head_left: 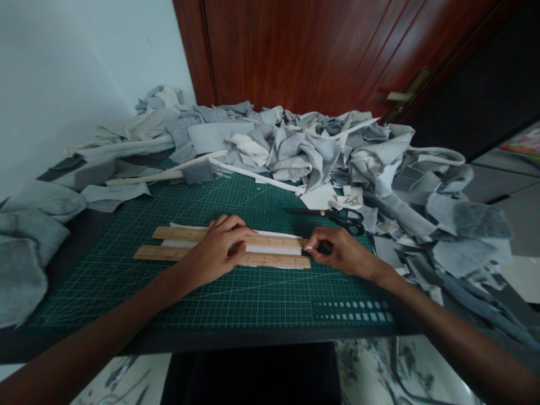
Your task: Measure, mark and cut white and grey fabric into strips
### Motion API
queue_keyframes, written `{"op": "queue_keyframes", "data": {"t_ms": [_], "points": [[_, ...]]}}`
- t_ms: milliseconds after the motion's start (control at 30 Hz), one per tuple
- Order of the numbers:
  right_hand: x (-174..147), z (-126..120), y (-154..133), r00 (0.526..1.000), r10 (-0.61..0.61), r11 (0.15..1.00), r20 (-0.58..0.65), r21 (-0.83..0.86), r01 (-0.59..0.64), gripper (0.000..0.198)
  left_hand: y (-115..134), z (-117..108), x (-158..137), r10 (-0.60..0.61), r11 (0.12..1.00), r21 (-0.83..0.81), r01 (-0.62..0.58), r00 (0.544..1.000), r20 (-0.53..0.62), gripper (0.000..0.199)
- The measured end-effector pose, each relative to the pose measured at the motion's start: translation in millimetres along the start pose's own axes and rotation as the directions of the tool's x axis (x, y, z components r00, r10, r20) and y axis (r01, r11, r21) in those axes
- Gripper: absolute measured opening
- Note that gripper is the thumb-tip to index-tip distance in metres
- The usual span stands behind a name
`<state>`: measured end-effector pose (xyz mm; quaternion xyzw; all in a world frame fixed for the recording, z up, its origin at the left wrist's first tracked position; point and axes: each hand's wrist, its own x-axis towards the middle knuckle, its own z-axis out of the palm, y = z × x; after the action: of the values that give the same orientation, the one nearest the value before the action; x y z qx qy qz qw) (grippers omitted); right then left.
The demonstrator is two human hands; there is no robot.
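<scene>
White fabric (278,251) is laid on the green cutting mat (236,304), back from the middle of the near edge of the table (253,340), beneath two parallel wooden rulers (164,253). The far ruler (278,242) is covered by the left hand (221,247), loosely spread; its right end is met by the drawn-together thumb and forefinger of the right hand (335,247); whether anything is pinched cannot be told. Ruler alignment appears to be in hand; steady pressure seems called for next.
</scene>
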<state>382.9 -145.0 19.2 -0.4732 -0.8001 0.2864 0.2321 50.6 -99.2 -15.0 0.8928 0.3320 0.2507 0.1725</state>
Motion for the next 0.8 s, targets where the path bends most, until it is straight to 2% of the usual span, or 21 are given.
{"op": "queue_keyframes", "data": {"t_ms": [133, 267, 500, 800], "points": [[9, 8, -7, 0.999, 0.004, 0.995, -0.045, 0.095, 0.0, 0.008, 0, 0, 0, -0.018, 1.0, 0.015, 0.018, 1.0, 0.009, 0.026], [27, 23, -20, 0.997, -0.064, 0.991, -0.038, 0.113, 0.068, 0.003, 1, 0, 1, -0.03, 0.999, 0.022, 0.03, 1.0, -0.002, 0.027], [53, 45, -34, 0.984, -0.176, 0.974, -0.001, 0.141, 0.175, 0.007, 2, 0, 1, -0.035, 0.999, 0.014, 0.034, 0.999, 0.012, 0.031], [65, 58, -35, 0.991, -0.132, 0.983, -0.011, 0.127, 0.133, 0.004, 2, 0, 1, -0.015, 1.0, 0.028, 0.015, 1.0, 0.022, 0.03]]}}
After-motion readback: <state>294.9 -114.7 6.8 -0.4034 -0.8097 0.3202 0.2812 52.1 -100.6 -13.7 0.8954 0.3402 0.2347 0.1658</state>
